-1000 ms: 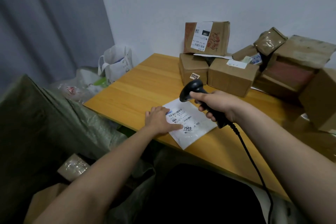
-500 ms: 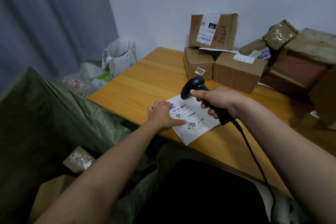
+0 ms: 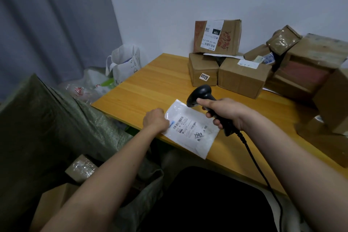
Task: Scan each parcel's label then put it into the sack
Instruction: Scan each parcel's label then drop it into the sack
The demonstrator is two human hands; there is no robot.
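Mid-frame, the left hand (image 3: 155,120) pinches the white parcel (image 3: 192,128) on the surface (image 3: 143,90); the right hand (image 3: 224,112) has its grip clamped on the scanner (image 3: 202,93).

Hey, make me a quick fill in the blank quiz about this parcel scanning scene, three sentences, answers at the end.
1. The right hand grips a black ____.
2. The large number printed on the white mailer is ____.
3. The left hand holds the mailer's edge on the ____ table.

Answers: scanner; 7503; wooden

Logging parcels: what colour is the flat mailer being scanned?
White plastic mailer, printed black label; head view.
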